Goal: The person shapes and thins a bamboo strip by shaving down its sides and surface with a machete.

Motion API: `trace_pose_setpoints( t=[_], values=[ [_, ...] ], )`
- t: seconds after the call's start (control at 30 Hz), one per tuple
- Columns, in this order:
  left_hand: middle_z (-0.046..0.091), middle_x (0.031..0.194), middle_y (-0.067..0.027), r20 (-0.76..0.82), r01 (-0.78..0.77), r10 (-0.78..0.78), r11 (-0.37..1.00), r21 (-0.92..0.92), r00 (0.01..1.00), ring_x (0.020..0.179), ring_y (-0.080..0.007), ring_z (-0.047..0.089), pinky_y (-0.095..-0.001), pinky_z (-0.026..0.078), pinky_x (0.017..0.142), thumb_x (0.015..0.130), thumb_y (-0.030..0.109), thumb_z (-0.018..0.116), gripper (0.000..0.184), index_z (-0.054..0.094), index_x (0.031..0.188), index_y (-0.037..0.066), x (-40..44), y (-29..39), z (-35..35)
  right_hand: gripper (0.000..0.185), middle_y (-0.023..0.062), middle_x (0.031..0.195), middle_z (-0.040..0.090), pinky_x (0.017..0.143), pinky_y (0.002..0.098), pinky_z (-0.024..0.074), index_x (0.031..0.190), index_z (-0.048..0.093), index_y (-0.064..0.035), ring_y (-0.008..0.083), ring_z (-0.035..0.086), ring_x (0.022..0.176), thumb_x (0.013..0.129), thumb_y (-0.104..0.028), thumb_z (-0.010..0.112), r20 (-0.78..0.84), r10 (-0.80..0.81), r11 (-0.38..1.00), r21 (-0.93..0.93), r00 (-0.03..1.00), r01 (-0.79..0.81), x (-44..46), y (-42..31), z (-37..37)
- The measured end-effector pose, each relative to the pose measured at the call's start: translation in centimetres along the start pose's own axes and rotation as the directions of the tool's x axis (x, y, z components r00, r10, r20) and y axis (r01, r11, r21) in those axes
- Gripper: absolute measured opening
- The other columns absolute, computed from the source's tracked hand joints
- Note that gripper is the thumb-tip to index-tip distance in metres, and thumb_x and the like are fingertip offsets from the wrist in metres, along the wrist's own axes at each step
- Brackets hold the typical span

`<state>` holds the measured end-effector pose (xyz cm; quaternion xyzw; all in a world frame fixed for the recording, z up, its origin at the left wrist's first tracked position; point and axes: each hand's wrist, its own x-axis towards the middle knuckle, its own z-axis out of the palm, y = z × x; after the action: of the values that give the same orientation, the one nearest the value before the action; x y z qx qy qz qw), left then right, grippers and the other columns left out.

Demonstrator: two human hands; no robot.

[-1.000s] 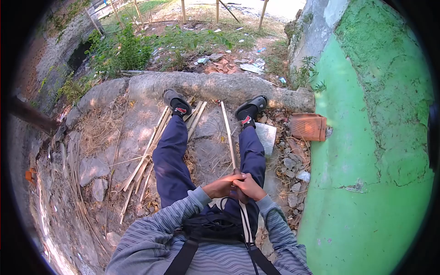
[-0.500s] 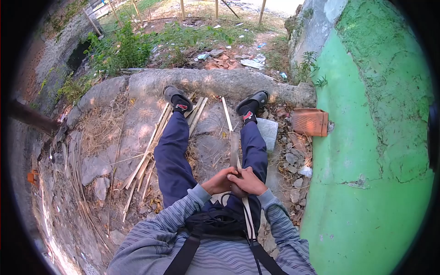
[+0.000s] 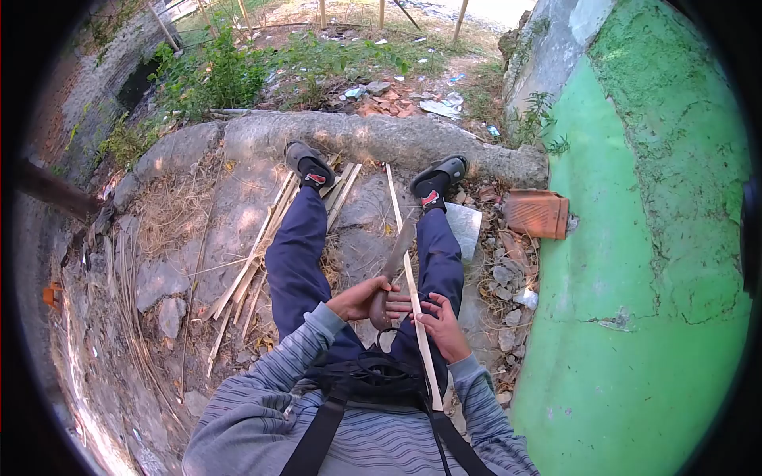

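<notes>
A machete (image 3: 399,247) with a brown, rounded handle is in my left hand (image 3: 367,300); its blade points away from me, between my legs. My left thumb lies over the handle while the other fingers stretch toward a long pale strip of split wood or bamboo (image 3: 423,341). This strip runs from my waist to the ground near my right foot. Beside it is my right hand (image 3: 444,329), fingers apart and loosely bent, with the tips at the strip's edge. Whether they press on it is hard to see.
More pale strips (image 3: 252,274) lie beside and under my left leg. A low stone curb (image 3: 357,136) runs past my feet. On the right are an orange clay tile (image 3: 536,213), a pale slab (image 3: 464,230), rubble (image 3: 508,285) and a green wall (image 3: 611,381).
My hands were together over the machete handle and have parted. The machete has shifted left and tilted off the strip, staying in my left hand. My right hand has moved right, its fingers loosened.
</notes>
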<state>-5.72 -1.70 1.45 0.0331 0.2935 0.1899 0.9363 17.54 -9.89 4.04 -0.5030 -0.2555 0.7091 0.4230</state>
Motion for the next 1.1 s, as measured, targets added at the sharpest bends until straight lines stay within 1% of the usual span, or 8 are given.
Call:
trace_pose_setpoints(
  t=[0.13,0.27,0.43,0.77,0.9,1.03,1.07,1.1],
  values=[
    [0.067,0.115,-0.0173,-0.133,-0.026,0.054,0.979,0.203,0.990,0.064,-0.0147,0.064,-0.0266,0.054,0.054,0.094,0.011,0.047,0.012,0.045,0.105,0.005,-1.2,2.4,-0.6,0.056,0.0114,0.115,0.061,0.089,0.0332,0.0558,0.145,0.037,0.0045,0.0212,0.066,0.099,0.097,-0.011,0.060,0.207,0.259,0.921,0.240,0.943,-0.306,-3.0,-0.2,-1.2],
    [0.054,0.076,-0.0012,-0.219,-0.120,0.191,0.947,0.299,0.957,0.049,-0.0066,0.049,-0.0240,0.039,0.045,0.095,0.016,0.052,0.011,0.049,0.091,0.007,-1.5,4.0,-0.6,0.051,0.0080,0.107,0.059,0.090,0.0318,0.0536,0.141,0.044,0.0051,0.0169,0.064,0.091,0.098,-0.017,0.060,0.349,0.325,0.897,0.180,0.879,-0.403,-5.3,-1.5,-1.3],
    [0.051,0.065,-0.0001,-0.283,-0.186,0.352,0.858,0.479,0.892,0.040,-0.0083,0.044,-0.0249,0.040,0.040,0.093,0.018,0.062,0.019,0.047,0.087,0.008,-2.7,5.7,1.2,0.045,0.0184,0.121,0.061,0.092,0.0347,0.0547,0.137,0.045,0.0045,0.0245,0.067,0.102,0.096,-0.012,0.056,0.215,0.250,0.942,0.169,0.944,-0.288,-5.4,-4.7,-2.0],
    [0.050,0.061,0.0007,-0.219,-0.326,0.619,0.644,0.692,0.755,0.039,-0.0088,0.045,-0.0253,0.036,0.038,0.090,0.021,0.071,0.024,0.052,0.086,0.007,-7.5,9.2,5.2,0.039,0.0152,0.137,0.054,0.091,0.0362,0.0560,0.134,0.048,0.0015,0.0251,0.060,0.121,0.099,-0.013,0.055,0.198,0.095,0.897,-0.442,0.976,0.002,-5.1,-13.5,-5.6],
    [0.049,0.062,0.0009,-0.162,-0.354,0.687,0.545,0.760,0.708,0.040,-0.0076,0.043,-0.0245,0.035,0.038,0.092,0.016,0.070,0.021,0.051,0.089,0.008,-7.7,9.6,3.7,0.038,0.0145,0.101,0.072,0.071,0.0303,0.0585,0.130,0.053,0.0038,0.0192,0.072,0.085,0.095,-0.009,0.058,-0.031,0.023,0.706,-0.707,0.999,-0.039,-2.3,-14.6,-6.1],
    [0.049,0.061,0.0012,-0.109,-0.342,0.720,0.450,0.825,0.685,0.041,-0.0078,0.044,-0.0257,0.034,0.039,0.091,0.019,0.072,0.024,0.051,0.090,0.006,-7.0,9.5,1.6,0.035,0.0095,0.086,0.072,0.055,0.0248,0.0483,0.125,0.059,0.0024,0.0100,0.066,0.064,0.092,-0.009,0.063,0.104,-0.537,0.261,-0.923,0.837,0.282,6.7,-9.3,-8.0],
    [0.049,0.061,0.0010,-0.104,-0.322,0.710,0.438,0.839,0.696,0.041,-0.0082,0.044,-0.0262,0.034,0.039,0.090,0.021,0.073,0.027,0.051,0.090,0.005,-6.7,9.1,1.0,0.035,0.0095,0.086,0.072,0.055,0.0248,0.0483,0.125,0.059,0.0024,0.0100,0.066,0.064,0.092,-0.009,0.063,0.106,-0.537,0.258,-0.924,0.837,0.283,7.9,-8.6,-7.7],
    [0.049,0.061,0.0010,-0.100,-0.327,0.713,0.436,0.839,0.694,0.041,-0.0082,0.044,-0.0262,0.034,0.039,0.090,0.021,0.073,0.027,0.051,0.090,0.005,-6.3,8.8,0.6,0.036,0.0059,0.084,0.070,0.055,0.0246,0.0473,0.126,0.059,0.0019,0.0095,0.063,0.061,0.092,-0.010,0.064,0.028,-0.395,0.562,-0.783,0.918,0.266,9.2,-7.9,-6.8]
  ],
)
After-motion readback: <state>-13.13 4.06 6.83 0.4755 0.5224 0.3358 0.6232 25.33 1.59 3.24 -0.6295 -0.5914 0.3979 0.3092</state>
